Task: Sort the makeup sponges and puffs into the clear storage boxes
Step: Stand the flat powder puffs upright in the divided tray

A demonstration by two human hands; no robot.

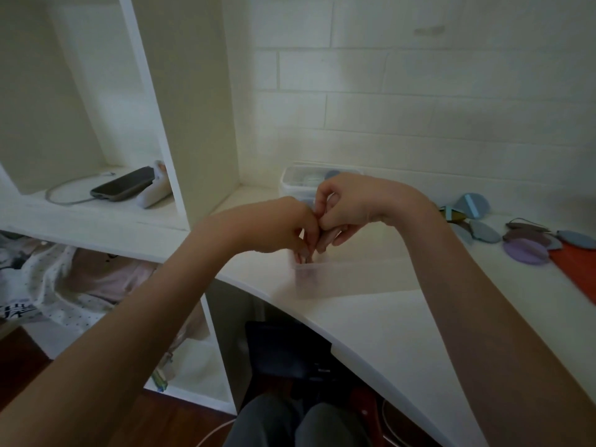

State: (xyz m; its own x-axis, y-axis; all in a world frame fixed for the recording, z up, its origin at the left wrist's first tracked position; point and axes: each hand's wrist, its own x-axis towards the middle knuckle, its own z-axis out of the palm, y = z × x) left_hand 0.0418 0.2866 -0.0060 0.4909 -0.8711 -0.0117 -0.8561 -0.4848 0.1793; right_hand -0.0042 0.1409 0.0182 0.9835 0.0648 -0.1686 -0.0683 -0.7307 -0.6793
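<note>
My left hand (283,225) and my right hand (351,204) meet knuckle to knuckle over the left end of a clear storage box (361,279) on the white desk (403,333). Both hands have curled fingers pointing down at the box's rim; whatever is between them is hidden. A faint purplish blur shows inside the box below the fingertips. Behind the hands stands a second clear box (295,179) holding pale and blue puffs. Loose puffs lie at the right: a light blue one (474,204), a grey-blue one (483,232), a lilac one (525,251).
An orange sheet (577,269) lies at the desk's right edge. A white shelf unit on the left holds a phone (124,188) on a cable and a white device (154,195). Clothes fill the lower shelf (74,282). My knees are under the desk's curved edge.
</note>
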